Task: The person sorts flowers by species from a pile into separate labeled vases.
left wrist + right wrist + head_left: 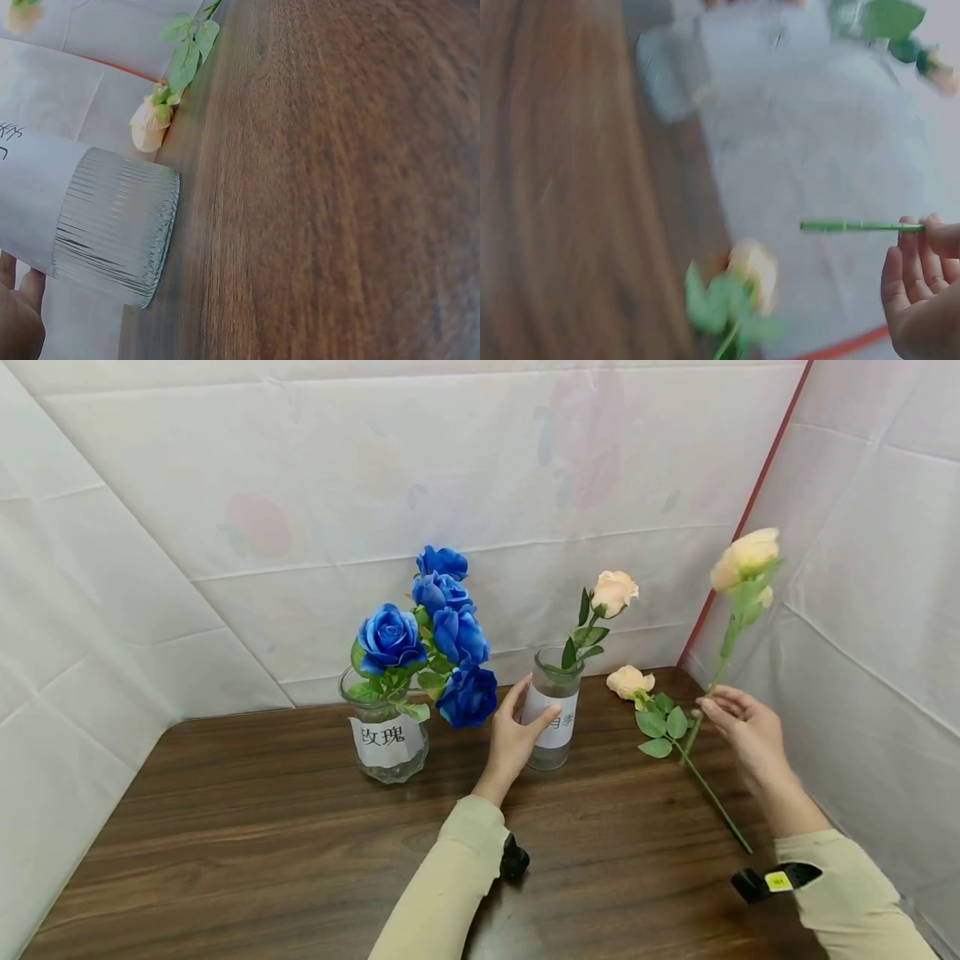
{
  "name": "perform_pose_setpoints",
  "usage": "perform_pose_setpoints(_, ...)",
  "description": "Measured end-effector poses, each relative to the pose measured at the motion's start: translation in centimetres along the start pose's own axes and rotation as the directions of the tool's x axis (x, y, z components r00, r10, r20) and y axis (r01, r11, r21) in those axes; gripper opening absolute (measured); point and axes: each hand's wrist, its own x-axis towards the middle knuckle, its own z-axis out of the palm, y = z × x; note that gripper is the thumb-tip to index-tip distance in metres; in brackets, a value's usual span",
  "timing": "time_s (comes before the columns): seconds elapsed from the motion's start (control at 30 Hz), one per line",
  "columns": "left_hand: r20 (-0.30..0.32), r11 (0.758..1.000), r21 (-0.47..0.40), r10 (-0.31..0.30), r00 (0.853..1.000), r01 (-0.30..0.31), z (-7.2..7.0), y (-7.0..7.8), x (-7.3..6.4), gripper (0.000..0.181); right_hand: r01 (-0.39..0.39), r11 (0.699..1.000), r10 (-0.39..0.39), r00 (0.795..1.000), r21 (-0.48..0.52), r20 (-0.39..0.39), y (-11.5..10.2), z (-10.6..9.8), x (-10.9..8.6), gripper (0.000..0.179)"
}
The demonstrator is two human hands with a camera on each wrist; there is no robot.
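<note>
My left hand (pixel 517 735) is wrapped round a clear ribbed glass vase (pixel 551 758) with a white paper label. One peach rose (pixel 614 593) stands in that vase, leaning right. Off to the right, my right hand (pixel 746 735) pinches the green stem of a pale yellow flower (pixel 746 562) between thumb and fingers, its bloom upright above the hand. In the right wrist view the stem's lower end (pixel 832 225) points toward the vase. Another peach flower (pixel 630 682) lies on the table, its stem slanting toward the front.
On the left stands a wider glass jar (pixel 386 768) with a label and several blue roses (pixel 392 637). All of it sits on a dark wooden table (pixel 247 827). White fabric walls (pixel 337 468) enclose the back and sides, with a red strip (pixel 757 485) at the right corner.
</note>
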Motion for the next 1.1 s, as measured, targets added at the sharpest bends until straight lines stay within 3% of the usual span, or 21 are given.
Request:
perform_pose_setpoints(0.07, -0.002, 1.000, 0.001, 0.001, 1.000, -0.001, -0.1, 1.0, -0.4, 0.062, 0.046, 0.994, -0.047, 0.999, 0.102, 0.010, -0.6, 1.9, 0.1, 0.021)
perform_pose_setpoints(0.17, -0.006, 1.000, 0.004, 0.002, 1.000, -0.002, -0.1, 1.3, -0.6, 0.062, 0.107, 0.977, -0.108, 0.994, 0.186, -0.003, -1.5, 4.8, 0.4, 0.016)
perform_pose_setpoints(0.37, -0.005, 1.000, 0.009, 0.004, 1.000, -0.004, 0.0, 1.1, -0.5, 0.064, 0.205, 0.941, -0.177, 0.976, 0.271, -0.125, -3.2, 9.8, 1.4, 0.014)
perform_pose_setpoints(0.43, -0.002, 1.000, 0.009, 0.007, 1.000, -0.007, -0.1, 1.0, -0.5, 0.065, 0.251, 0.933, -0.217, 0.964, 0.257, -0.153, -3.6, 11.0, 1.8, 0.014)
perform_pose_setpoints(0.67, -0.022, 1.000, 0.006, 0.019, 1.000, -0.019, 0.3, -3.4, 1.1, 0.068, 0.398, 0.897, -0.366, 0.912, 0.190, -0.184, -4.0, 14.2, 3.3, 0.004)
perform_pose_setpoints(0.73, -0.025, 1.000, 0.012, 0.022, 0.999, -0.022, 0.3, -3.4, 1.1, 0.068, 0.411, 0.900, -0.385, 0.906, 0.148, -0.178, -3.7, 14.7, 3.6, 0.005)
perform_pose_setpoints(0.87, -0.027, 1.000, 0.015, 0.022, 0.999, -0.021, 0.3, -3.5, 1.1, 0.068, 0.393, 0.919, -0.385, 0.912, 0.033, -0.143, -2.4, 15.5, 3.8, 0.006)
perform_pose_setpoints(1.1, -0.026, 1.000, 0.017, 0.008, 1.000, -0.007, 0.4, -3.5, 1.1, 0.067, 0.317, 0.932, -0.328, 0.944, -0.175, -0.043, 0.2, 16.2, 3.3, 0.015)
